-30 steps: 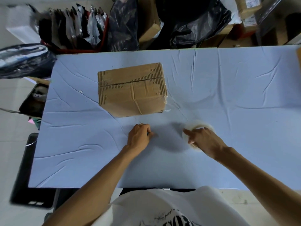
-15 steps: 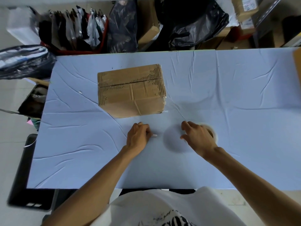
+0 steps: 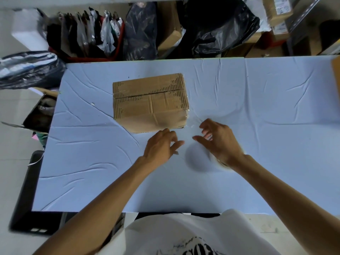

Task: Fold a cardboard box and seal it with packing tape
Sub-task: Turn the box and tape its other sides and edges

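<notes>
I watched 1 cardboard box [image 3: 150, 102], flaps closed, sit on the table [image 3: 257, 107]. Just nearer than the box, 2 hands hovered: right hand [image 3: 219, 140], grip spread, probably reaching for loose clear tape [image 3: 190, 123] at the box's corner; left hand [image 3: 160, 148], grip curled, though whether it pinched anything I could not tell.
</notes>
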{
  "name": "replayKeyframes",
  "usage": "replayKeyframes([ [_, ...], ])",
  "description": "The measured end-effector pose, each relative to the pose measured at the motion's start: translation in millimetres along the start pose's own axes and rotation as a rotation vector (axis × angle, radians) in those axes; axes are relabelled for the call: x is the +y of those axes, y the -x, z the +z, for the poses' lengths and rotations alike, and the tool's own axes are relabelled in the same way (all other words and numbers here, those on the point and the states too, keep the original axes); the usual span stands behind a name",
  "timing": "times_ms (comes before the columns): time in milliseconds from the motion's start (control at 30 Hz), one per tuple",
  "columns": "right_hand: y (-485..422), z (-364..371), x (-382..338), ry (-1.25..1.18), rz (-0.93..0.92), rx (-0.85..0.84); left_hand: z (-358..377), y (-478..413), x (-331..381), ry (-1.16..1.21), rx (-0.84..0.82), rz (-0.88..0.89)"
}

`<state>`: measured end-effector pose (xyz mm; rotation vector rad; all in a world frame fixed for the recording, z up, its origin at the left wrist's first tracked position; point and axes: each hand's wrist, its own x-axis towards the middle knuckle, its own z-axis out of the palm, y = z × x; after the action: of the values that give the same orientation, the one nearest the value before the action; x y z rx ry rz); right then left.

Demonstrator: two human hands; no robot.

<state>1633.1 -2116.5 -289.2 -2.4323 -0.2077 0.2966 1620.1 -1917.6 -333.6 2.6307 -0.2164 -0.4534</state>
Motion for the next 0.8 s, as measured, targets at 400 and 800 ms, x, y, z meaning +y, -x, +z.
replayKeyframes([
  [400, -40, -15, -32, -0.922, 0.362, 0.007, -113, -58, 40, 0.021, 0.017, 0.251],
  [800, -44, -7, -23, -0.923, 0.281, 0.091, -98, -60, 38, -0.011, 0.109, 0.287],
])
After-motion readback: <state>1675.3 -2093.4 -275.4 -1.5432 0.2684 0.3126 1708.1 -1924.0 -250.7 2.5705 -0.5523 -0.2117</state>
